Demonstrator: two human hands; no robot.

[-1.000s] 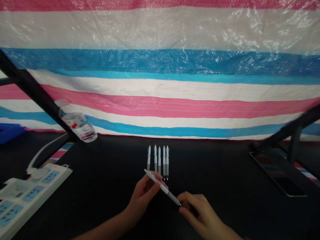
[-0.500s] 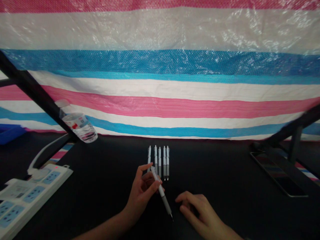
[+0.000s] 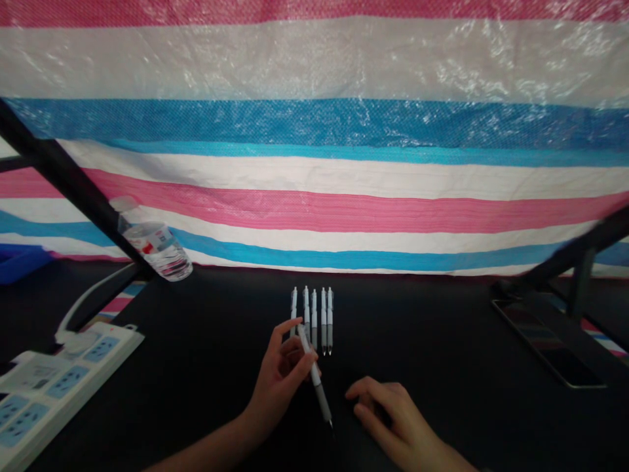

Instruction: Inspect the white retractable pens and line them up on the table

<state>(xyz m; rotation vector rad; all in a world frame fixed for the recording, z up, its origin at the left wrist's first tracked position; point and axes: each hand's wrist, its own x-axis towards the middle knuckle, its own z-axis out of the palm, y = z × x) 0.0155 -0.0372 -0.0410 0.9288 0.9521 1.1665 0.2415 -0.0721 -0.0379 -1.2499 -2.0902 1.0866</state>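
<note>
A white pen with a grey grip point(image 3: 322, 398) is pinched between the thumb and fingers of my left hand point(image 3: 279, 370). The pen slants, its metal tip toward me and to the right, while my index finger reaches to its top end. Just beyond, a row of several similar white pens point(image 3: 329, 318) lies on the black table point(image 3: 422, 328), tips toward me; my left hand partly hides the leftmost ones. My right hand point(image 3: 388, 416) rests on the table right of the held pen, fingers loosely bent, thumb and index slightly apart, with nothing visible in it.
A white power strip point(image 3: 69, 380) with a plugged cable lies at left. Behind it a clear water bottle point(image 3: 162, 252) leans by a black frame bar point(image 3: 73, 187). A phone point(image 3: 545, 341) lies at right. Striped sheeting point(image 3: 344, 210) hangs across the back.
The held pen's tip has swung slightly to the left in my left hand. My right hand and the row of pens stay where they were.
</note>
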